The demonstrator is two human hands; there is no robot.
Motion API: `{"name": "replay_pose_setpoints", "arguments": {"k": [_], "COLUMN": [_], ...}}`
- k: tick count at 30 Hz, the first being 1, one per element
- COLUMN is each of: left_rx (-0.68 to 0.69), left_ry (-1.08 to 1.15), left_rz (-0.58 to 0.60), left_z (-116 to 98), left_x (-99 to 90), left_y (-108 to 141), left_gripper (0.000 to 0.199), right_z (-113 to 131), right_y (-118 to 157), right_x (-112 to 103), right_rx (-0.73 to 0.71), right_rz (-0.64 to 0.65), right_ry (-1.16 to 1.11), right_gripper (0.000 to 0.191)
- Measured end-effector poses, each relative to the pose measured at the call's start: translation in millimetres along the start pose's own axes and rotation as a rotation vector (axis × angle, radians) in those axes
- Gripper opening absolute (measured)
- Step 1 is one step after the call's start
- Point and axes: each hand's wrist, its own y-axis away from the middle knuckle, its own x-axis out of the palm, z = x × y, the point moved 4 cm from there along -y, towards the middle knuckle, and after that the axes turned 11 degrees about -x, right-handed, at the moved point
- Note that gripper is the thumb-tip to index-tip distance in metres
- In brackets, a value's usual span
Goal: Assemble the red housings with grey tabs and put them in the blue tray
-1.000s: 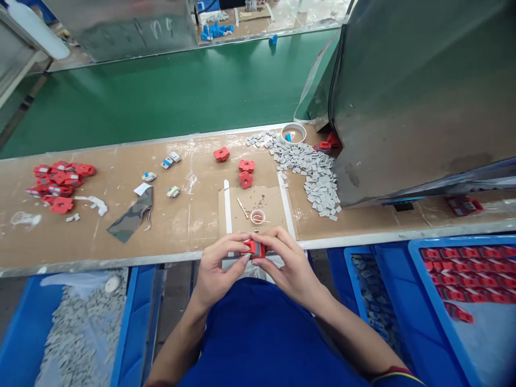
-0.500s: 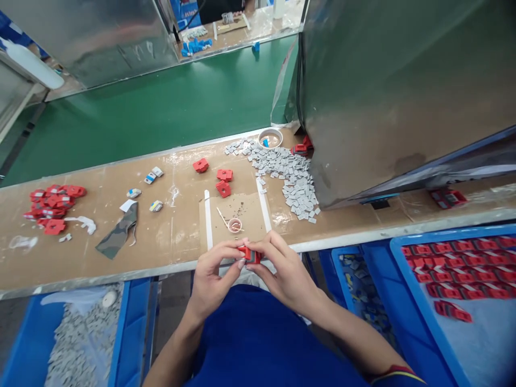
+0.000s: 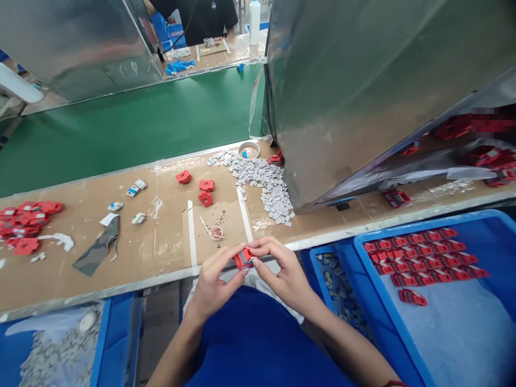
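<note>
Both hands meet at the bench's front edge around a small red and grey plastic part (image 3: 243, 259). My left hand (image 3: 215, 279) pinches its left side between thumb and fingers. On the right side, the thumb and fingertips of my right hand (image 3: 284, 274) close on the same part. Just beyond them stands a small clear cup (image 3: 216, 233) with thin sticks, on a brown cardboard sheet (image 3: 234, 220) edged by white tape. Three loose red parts (image 3: 206, 185) lie behind the cup. A spread of small grey tiles (image 3: 274, 193) covers the bench to the right of it.
A pile of red parts (image 3: 28, 220) and a camouflage cloth (image 3: 99, 247) lie at left. A metal panel (image 3: 363, 97) rises at right. Rows of red parts fill part of a blue tray (image 3: 360, 252). Across the green belt (image 3: 133, 126), a person in dark clothing (image 3: 209, 21) is partly visible.
My view has swung to the right, bringing more of the blue tray into sight. The red part has turned in my fingers, showing more of its grey face.
</note>
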Motion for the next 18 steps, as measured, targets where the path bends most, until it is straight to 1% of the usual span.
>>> {"name": "replay_pose_setpoints", "arguments": {"k": [3, 5, 7, 9, 12, 14, 15, 17, 18], "left_rx": [0.005, 0.03, 0.072, 0.106, 0.108, 0.098, 0.077, 0.007, -0.035], "left_ry": [-0.028, -0.034, -0.041, -0.054, -0.059, -0.031, -0.008, 0.055, 0.085], "left_rz": [0.012, 0.047, 0.08, 0.085, 0.081, 0.138, 0.175, 0.245, 0.265], "left_z": [6.4, 10.5, 13.3, 17.5, 31.5, 42.3, 47.4, 56.9, 61.9], "left_x": [-7.4, -13.1, -18.6, -22.9, -21.3, -13.0, -8.7, -4.4, -5.7], "left_y": [2.6, 6.0, 10.9, 15.3, 14.9, 10.9, 9.1, 7.4, 7.3], "left_gripper": [0.038, 0.034, 0.03, 0.029, 0.03, 0.033, 0.039, 0.051, 0.055], "right_z": [1.0, -0.7, -2.4, -3.0, -3.2, -0.1, 3.6, 13.6, 18.2], "right_y": [-0.5, 0.8, 4.0, 8.8, 16.8, 24.0, 29.0, 41.8, 48.7], "right_x": [7.2, 15.3, 24.0, 31.8, 36.8, 30.2, 22.8, -2.9, -22.2], "right_rx": [-0.018, -0.033, -0.033, -0.023, -0.005, -0.005, -0.01, -0.018, -0.012], "right_rz": [0.058, 0.079, 0.073, 0.053, 0.031, -0.011, -0.05, -0.159, -0.226], "right_ry": [0.021, 0.032, 0.052, 0.059, 0.033, 0.048, 0.077, 0.181, 0.261], "right_gripper": [0.007, 0.008, 0.01, 0.011, 0.012, 0.015, 0.016, 0.017, 0.017]}}
